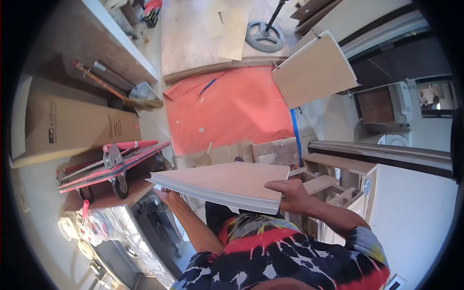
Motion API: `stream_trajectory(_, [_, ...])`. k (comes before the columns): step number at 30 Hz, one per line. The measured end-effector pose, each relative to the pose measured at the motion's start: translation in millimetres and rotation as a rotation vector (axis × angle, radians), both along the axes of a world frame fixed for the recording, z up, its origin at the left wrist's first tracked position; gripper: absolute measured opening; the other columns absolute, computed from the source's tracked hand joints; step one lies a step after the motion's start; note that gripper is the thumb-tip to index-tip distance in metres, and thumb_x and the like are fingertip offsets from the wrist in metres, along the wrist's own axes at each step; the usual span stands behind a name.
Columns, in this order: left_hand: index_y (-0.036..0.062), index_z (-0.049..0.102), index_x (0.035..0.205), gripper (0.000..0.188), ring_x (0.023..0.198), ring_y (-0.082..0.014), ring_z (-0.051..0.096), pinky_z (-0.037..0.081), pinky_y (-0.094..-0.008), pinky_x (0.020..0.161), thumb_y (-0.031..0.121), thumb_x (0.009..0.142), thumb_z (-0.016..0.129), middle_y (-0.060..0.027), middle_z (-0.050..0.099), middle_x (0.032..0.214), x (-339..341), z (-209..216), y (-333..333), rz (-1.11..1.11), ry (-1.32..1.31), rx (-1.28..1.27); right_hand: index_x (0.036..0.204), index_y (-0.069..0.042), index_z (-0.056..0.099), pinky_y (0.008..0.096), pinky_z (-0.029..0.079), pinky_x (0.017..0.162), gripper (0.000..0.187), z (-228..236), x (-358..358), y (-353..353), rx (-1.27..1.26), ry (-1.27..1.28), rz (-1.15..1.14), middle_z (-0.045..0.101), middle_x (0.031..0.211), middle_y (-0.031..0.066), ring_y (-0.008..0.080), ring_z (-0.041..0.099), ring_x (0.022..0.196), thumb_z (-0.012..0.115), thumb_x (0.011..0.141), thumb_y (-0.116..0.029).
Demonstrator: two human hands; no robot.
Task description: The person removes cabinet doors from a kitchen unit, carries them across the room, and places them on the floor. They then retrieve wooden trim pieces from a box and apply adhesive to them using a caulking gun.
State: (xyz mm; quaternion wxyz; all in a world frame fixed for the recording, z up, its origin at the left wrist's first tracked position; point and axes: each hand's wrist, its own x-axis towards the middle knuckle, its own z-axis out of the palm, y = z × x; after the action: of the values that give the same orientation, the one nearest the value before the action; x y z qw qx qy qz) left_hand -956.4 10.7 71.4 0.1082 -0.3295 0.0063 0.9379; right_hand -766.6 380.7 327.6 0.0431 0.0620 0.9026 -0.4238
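Note:
I hold a flat, light wooden panel point(227, 183) with a pale edge level in front of my chest. My right hand point(288, 192) grips its right end, thumb on top. My left hand point(166, 195) is under the panel's left end, mostly hidden beneath it, with the forearm showing below. The panel hangs over the floor between a cabinet on the left and a wooden frame on the right.
An orange floor sheet point(232, 106) lies ahead, plywood sheets beyond it. A folded red hand truck point(113, 164) and a cardboard box point(72, 125) are at left. A wooden panel point(314, 70) hangs open at upper right. A wooden frame point(338, 169) stands to the right.

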Motion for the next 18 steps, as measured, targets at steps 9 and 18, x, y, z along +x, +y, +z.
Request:
stream_trajectory(9, [0.0002, 0.041, 0.129, 0.058, 0.106, -0.0257, 0.049, 0.042, -0.0417, 0.091, 0.047, 0.094, 0.037, -0.0109, 0.055, 0.108, -49, 74, 149, -0.351, 0.643, -0.952, 0.1, -0.001, 0.065, 0.0328, 0.053, 0.072, 0.037, 163, 23, 50, -0.091, -0.037, -0.272, 0.067, 0.092, 0.0165, 0.0274, 0.067, 0.082, 0.076, 0.066, -0.009])
stream_trajectory(18, [-0.0015, 0.038, 0.127, 0.048, 0.111, -0.024, 0.044, 0.035, -0.0366, 0.096, 0.034, 0.095, 0.041, -0.0143, 0.044, 0.122, -6, 44, 335, -0.396, 0.858, -1.403, 0.106, 0.001, 0.063, 0.0291, 0.053, 0.067, 0.03, 248, -38, 75, -0.077, 0.156, -0.565, 0.068, 0.085, 0.0074, 0.0124, 0.064, 0.079, 0.071, 0.077, -0.003])
